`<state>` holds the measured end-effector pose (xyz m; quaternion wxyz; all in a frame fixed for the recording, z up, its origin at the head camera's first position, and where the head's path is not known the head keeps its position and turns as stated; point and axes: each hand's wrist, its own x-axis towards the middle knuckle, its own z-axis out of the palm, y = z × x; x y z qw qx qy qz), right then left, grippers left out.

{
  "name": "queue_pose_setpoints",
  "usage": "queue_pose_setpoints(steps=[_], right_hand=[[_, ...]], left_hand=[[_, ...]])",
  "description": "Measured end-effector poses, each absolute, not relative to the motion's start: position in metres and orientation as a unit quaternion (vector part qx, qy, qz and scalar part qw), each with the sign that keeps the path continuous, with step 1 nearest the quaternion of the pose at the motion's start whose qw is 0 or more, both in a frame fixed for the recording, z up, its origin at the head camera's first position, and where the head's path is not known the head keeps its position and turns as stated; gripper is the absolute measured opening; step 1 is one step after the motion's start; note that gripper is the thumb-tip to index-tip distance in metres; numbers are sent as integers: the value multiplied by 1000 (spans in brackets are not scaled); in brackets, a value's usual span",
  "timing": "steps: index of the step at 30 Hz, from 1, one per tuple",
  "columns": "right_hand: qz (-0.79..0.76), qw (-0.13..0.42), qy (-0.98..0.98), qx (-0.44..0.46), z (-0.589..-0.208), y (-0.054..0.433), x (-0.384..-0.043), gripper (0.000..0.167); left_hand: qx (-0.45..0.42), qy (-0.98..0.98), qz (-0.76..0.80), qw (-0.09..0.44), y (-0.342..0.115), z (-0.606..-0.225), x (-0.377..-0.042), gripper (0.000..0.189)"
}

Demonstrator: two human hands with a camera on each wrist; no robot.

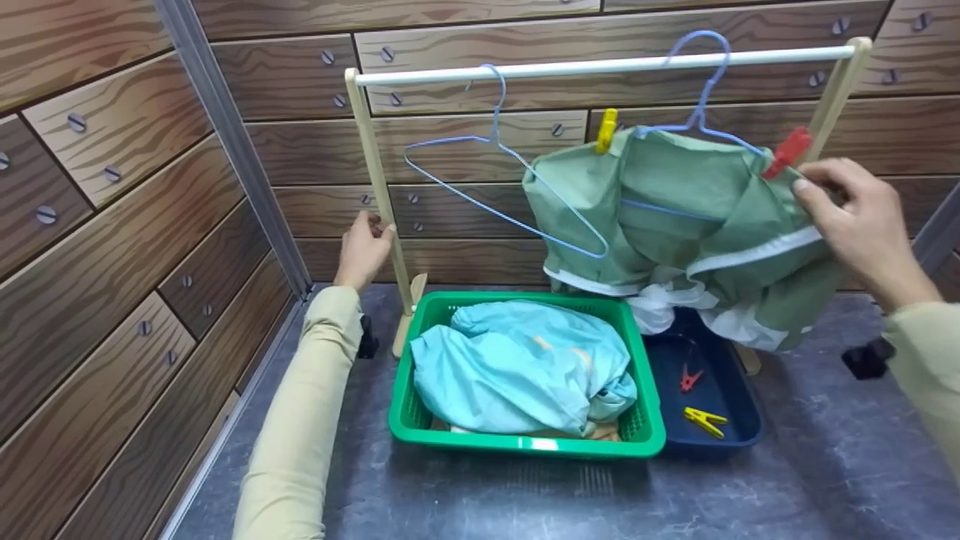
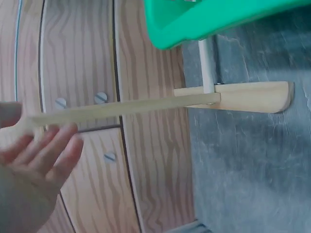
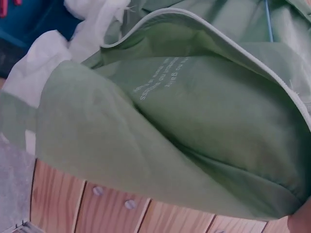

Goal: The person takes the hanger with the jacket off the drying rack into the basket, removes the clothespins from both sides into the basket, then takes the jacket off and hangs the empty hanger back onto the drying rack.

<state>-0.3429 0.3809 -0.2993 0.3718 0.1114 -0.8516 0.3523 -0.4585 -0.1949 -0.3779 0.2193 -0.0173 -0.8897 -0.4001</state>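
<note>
A green garment with white trim hangs from a blue hanger on the right of the rack. A yellow clothespin and a red clothespin are on its upper edge. My right hand pinches the garment beside the red clothespin; in the right wrist view the green fabric gapes open, with small white print inside. My left hand is at the rack's left post. In the left wrist view its loosely bent fingers lie beside the post; contact is unclear.
A bare blue hanger hangs at left on the white rod. Below stands a green basket holding light-blue cloth. Beside it, a dark blue bin contains loose red and yellow clothespins. Wood-patterned walls enclose the space.
</note>
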Motion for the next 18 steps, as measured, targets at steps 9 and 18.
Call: queue_pose_setpoints(steps=[9,18], right_hand=[[382,368,-841,104,-319,393,-328,23],[404,369,-828,123,-335,387,-324,23]], left_hand=[[-233,-789,-299,485,-97,-319,-439,14],[-334,-887,-178,266,5,-270,-428,24]])
